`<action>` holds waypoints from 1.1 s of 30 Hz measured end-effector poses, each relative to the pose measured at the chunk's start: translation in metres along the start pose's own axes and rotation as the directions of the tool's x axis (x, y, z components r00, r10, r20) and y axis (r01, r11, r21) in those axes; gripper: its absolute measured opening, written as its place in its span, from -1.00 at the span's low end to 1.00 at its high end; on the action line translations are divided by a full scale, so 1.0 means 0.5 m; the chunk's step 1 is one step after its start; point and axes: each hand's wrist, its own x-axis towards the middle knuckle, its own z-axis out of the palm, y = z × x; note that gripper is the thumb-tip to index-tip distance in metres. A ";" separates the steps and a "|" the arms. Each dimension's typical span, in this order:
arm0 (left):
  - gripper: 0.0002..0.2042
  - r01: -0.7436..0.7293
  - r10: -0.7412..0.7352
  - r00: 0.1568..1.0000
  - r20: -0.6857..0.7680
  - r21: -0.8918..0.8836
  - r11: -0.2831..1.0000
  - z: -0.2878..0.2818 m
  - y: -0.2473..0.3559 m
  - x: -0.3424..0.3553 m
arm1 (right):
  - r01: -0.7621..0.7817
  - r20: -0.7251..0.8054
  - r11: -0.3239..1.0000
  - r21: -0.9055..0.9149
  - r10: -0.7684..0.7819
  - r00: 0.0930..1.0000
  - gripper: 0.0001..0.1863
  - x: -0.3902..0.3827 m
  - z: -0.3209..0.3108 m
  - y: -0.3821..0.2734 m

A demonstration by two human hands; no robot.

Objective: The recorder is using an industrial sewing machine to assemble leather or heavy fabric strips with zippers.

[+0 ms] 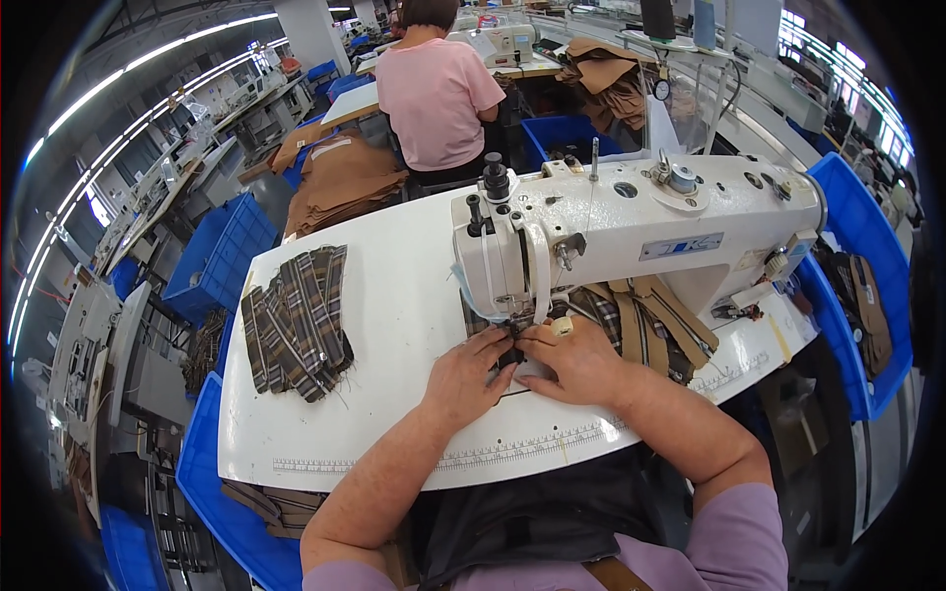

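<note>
A white sewing machine point(616, 212) stands on the table in front of me. Under its needle area lies a small dark fabric piece point(509, 357). My left hand point(465, 379) pinches its left side, thumb and fingertips close to the presser foot. From the right, my right hand point(574, 362) grips the same piece, with a pale beige band or knob point(562, 326) by its fingers. My fingertips partly hide the fabric. Behind my right hand, tan and plaid strips point(645, 320) lie beneath the machine arm. A stack of plaid fabric pieces point(299, 323) rests at the table's left.
Blue bins stand left point(222, 254), lower left point(232, 492) and right point(867, 295) of the white table point(394, 286). Beyond it, a person in a pink shirt point(439, 98) sits beside a pile of brown fabric point(345, 182). A printed ruler scale point(493, 448) runs along the front edge.
</note>
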 end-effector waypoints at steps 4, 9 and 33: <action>-0.66 0.051 -0.051 0.998 0.024 -0.018 0.999 0.001 -0.001 0.002 | -0.016 0.007 1.000 0.009 0.016 1.000 -0.53 -0.001 0.001 -0.001; -0.63 0.051 -0.051 0.999 0.016 -0.008 0.999 0.000 -0.004 0.009 | -0.005 -0.002 1.000 0.017 0.005 1.000 -0.56 0.001 -0.001 0.000; -0.66 0.397 -0.436 0.899 0.049 0.334 0.855 -0.205 -0.023 -0.152 | 0.045 -0.134 0.998 0.046 -0.038 0.990 -0.77 -0.007 0.016 0.025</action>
